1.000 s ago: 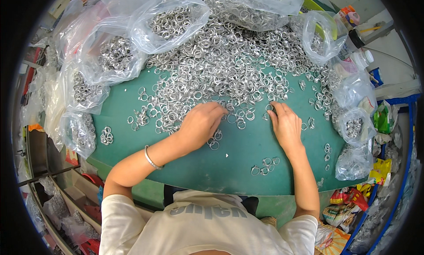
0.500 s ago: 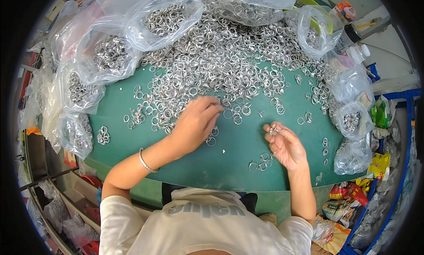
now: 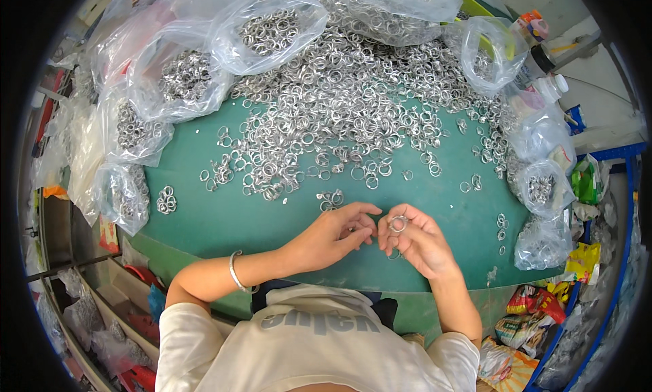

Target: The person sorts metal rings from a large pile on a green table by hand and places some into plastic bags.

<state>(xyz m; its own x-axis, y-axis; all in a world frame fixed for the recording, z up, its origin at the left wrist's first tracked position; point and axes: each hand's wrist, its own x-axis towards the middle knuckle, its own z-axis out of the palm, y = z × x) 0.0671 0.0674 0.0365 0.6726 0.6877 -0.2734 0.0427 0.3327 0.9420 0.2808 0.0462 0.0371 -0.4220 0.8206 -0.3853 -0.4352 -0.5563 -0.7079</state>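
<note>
- Metal rings [image 3: 398, 224] sit pinched in my right hand [image 3: 415, 241], fingers curled, above the green table [image 3: 224, 222].
- My left hand [image 3: 337, 233] touches them, fingertips closed.
- I judge most left: big loose ring pile [image 3: 346, 114] unsorted; several clear bags [image 3: 268, 29] filled.

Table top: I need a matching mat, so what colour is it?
Plain green table top, clearest in the head view.
</note>
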